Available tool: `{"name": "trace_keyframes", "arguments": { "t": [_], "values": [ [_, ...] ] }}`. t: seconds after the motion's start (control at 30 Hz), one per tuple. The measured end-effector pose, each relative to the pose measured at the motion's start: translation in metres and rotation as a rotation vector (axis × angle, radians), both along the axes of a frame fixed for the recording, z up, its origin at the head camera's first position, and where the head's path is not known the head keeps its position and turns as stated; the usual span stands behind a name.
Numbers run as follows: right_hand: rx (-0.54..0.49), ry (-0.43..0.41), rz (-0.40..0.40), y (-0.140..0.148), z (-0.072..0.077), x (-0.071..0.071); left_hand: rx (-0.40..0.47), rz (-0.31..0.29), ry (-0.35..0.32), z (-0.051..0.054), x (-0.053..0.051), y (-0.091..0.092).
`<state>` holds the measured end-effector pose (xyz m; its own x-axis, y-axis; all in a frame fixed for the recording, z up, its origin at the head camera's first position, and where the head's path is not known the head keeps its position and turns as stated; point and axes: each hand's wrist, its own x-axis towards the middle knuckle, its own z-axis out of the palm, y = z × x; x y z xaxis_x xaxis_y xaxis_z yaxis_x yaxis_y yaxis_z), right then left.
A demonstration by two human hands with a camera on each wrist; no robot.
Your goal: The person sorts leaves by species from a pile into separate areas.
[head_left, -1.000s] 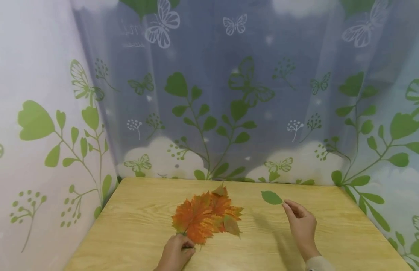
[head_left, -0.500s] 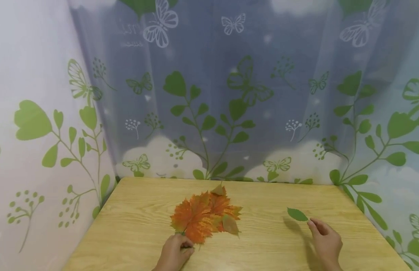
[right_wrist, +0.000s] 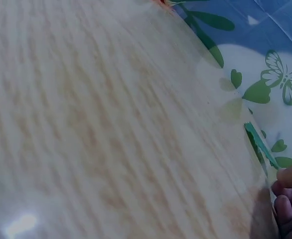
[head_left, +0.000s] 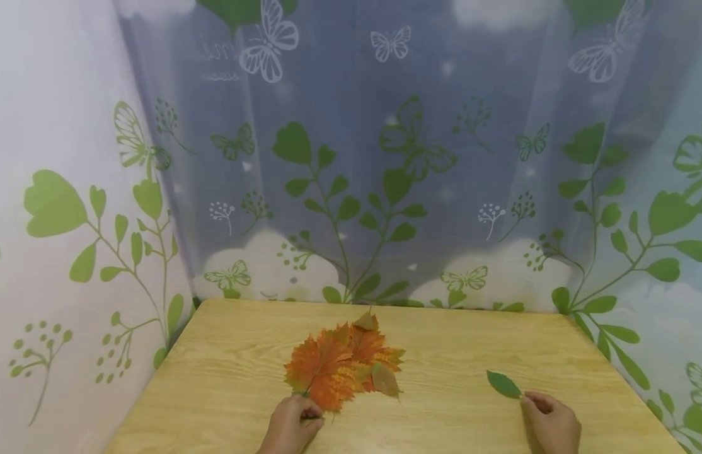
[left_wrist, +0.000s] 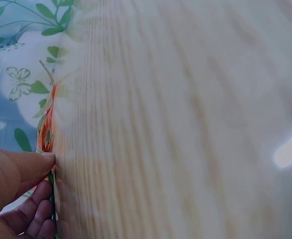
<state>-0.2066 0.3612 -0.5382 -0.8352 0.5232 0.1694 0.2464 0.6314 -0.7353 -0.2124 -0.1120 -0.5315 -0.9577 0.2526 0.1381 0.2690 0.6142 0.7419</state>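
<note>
A cluster of orange maple leaves [head_left: 322,366] lies left of the table's middle, with two smaller brownish leaves on it, one at the back and one brownish leaf [head_left: 385,379] at the right. My left hand [head_left: 291,424] pinches the green stem at the cluster's near end; thumb and fingertips on the stem show in the left wrist view. Off to the right, my right hand [head_left: 552,421] pinches a single green leaf [head_left: 504,384] by its stem end. In the right wrist view that green leaf [right_wrist: 259,142] is seen nearly edge-on, low over the table.
The wooden table [head_left: 442,359] stretches under both hands, its far edge against a printed curtain [head_left: 351,157] with green plants and butterflies. More of the same cloth hangs at the left and right sides.
My right hand has carried the green leaf to the right and toward me, lowering it close to the table. The left hand stays at the maple leaves' stem.
</note>
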Motion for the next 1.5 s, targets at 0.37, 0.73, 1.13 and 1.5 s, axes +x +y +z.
{"name": "trace_keyframes", "arguments": {
  "t": [0.37,0.73,1.13,1.5],
  "values": [
    [0.047,0.004,0.031,0.002,-0.002,-0.002,-0.031,0.027,0.015,-0.005,-0.002,0.0],
    [0.049,0.016,0.042,0.003,-0.007,0.0,-0.022,0.035,0.022,-0.002,0.001,-0.001],
    [0.051,0.033,0.023,0.001,-0.006,0.0,0.019,0.029,0.042,0.0,0.004,-0.002],
    [0.061,0.041,0.023,0.003,-0.012,-0.001,0.021,0.048,0.084,0.001,0.005,-0.004]
  ]
}}
